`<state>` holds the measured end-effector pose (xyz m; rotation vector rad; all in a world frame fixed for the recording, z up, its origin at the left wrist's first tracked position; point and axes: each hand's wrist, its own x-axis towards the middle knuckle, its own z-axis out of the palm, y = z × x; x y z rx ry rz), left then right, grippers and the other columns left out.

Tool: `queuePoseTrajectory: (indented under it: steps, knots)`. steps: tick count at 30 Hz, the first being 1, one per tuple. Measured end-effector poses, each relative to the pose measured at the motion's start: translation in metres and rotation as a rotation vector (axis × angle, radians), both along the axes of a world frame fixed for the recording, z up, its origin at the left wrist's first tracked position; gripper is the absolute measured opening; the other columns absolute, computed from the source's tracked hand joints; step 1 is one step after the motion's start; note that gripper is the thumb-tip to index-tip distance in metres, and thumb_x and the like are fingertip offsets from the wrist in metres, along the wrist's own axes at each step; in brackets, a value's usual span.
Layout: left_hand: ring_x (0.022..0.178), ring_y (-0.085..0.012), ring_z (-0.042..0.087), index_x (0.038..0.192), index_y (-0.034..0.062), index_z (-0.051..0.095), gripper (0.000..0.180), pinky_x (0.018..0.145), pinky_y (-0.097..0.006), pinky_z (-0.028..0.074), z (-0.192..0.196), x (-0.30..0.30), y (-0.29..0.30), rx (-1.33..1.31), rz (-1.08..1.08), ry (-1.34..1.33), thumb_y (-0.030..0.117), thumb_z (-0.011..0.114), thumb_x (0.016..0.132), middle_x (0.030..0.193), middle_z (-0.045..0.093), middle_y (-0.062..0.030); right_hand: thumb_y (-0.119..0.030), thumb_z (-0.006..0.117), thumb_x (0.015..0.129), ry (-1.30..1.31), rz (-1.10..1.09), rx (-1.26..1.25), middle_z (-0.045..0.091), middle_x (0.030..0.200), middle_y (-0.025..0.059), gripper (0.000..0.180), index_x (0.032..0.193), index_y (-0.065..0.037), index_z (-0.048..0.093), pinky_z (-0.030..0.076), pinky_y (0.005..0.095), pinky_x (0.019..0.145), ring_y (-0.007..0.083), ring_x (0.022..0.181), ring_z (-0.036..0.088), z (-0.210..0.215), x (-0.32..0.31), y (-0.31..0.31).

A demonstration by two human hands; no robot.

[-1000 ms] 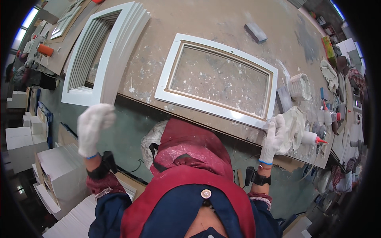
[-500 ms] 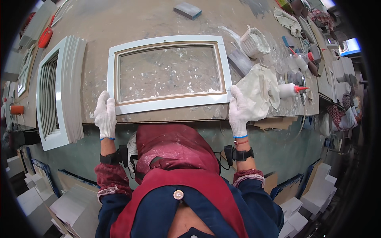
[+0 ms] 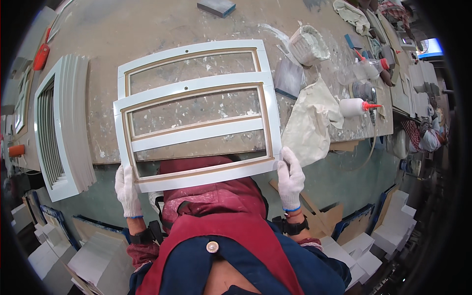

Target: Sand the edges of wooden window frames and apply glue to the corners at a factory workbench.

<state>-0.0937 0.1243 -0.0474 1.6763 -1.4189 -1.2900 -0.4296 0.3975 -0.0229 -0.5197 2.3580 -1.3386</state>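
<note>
A white rectangular frame with a tan inner edge is lifted off the workbench and held toward me. My left hand, in a white glove, grips its lower left corner. At the lower right corner sits my right hand, also gloved and closed on the frame. A second white frame of the same kind lies flat on the bench beneath the raised one.
The dusty workbench carries a white louvred panel at the left, a crumpled white cloth, a tub of white filler, a white squeeze bottle with a red tip and grey sanding blocks. White boxes are stacked on the floor.
The frame lay flat on the bench with my hands at its sides; now it is raised and tilted toward me, uncovering a second frame under it.
</note>
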Motion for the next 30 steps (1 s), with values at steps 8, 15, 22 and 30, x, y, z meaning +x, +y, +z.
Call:
queuePoseTrajectory:
  steps: [8, 15, 22, 30]
  knots:
    - [0.093, -0.0089, 0.055, 0.123, -0.0037, 0.060, 0.041, 0.082, -0.024, 0.045, -0.017, 0.008, 0.000, -0.064, 0.005, -0.010, 0.031, 0.057, 0.101, 0.105, 0.063, -0.0032, -0.005, 0.056, 0.096, 0.113, 0.036, 0.047, 0.063, 0.128, 0.0166, 0.038, 0.132, 0.007, 0.055, 0.045, 0.0326, 0.103, 0.0216, 0.118, 0.059, -0.010, -0.027, -0.005]
    - [0.092, -0.0087, 0.055, 0.122, -0.0036, 0.061, 0.040, 0.081, -0.024, 0.045, -0.012, 0.001, 0.003, -0.072, 0.038, 0.021, 0.031, 0.056, 0.102, 0.105, 0.063, -0.0029, -0.016, 0.063, 0.093, 0.424, 0.183, 0.174, 0.068, 0.113, 0.0179, 0.035, 0.125, -0.002, 0.062, 0.051, 0.0385, 0.090, 0.0315, 0.102, 0.066, 0.006, -0.075, -0.028]
    - [0.095, -0.0098, 0.055, 0.120, -0.0037, 0.061, 0.040, 0.085, -0.025, 0.045, -0.016, 0.004, 0.004, -0.137, 0.043, -0.039, 0.032, 0.052, 0.104, 0.107, 0.064, -0.0037, -0.011, 0.064, 0.089, 0.657, 0.469, 0.293, 0.063, 0.106, 0.0161, 0.036, 0.124, -0.004, 0.061, 0.050, 0.0394, 0.085, 0.0322, 0.097, 0.063, -0.001, -0.123, -0.078]
    - [0.104, -0.0149, 0.057, 0.123, -0.0054, 0.060, 0.043, 0.094, -0.030, 0.044, -0.028, 0.016, 0.005, -0.090, 0.088, -0.019, 0.032, 0.052, 0.104, 0.113, 0.064, -0.0073, -0.009, 0.067, 0.087, 0.822, 0.462, 0.192, 0.062, 0.095, 0.0119, 0.026, 0.113, -0.007, 0.065, 0.050, 0.0391, 0.078, 0.0308, 0.088, 0.062, -0.017, -0.157, -0.101]
